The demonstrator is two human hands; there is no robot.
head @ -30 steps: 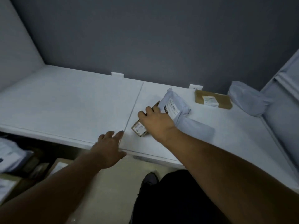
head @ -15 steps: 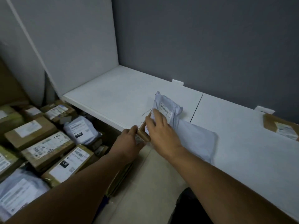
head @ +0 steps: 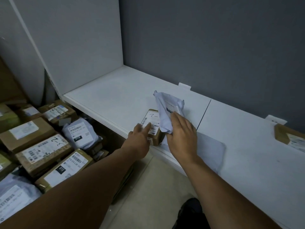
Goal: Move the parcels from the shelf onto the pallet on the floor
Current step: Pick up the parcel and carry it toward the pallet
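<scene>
The white shelf [head: 115, 96] runs along a grey back wall [head: 214, 47] and ends on my left at a white side panel [head: 74, 38]. A thin seam [head: 204, 113] divides its two boards, and a small white bracket [head: 184, 85] sits at the back edge. At the shelf's front edge stands a small brown box [head: 154, 120]. My left grip [head: 140, 138] lies apart on its label, fingers straight. My right grip [head: 181, 136] is clamped on the grey mailer [head: 166, 104] just beside the box, its bunched top raised and its tail flat on the shelf. Another brown box [head: 288, 136] lies far right. Below the shelf, on my left, labelled parcels [head: 41, 146] crowd together beside the pale floor [head: 148, 187].
</scene>
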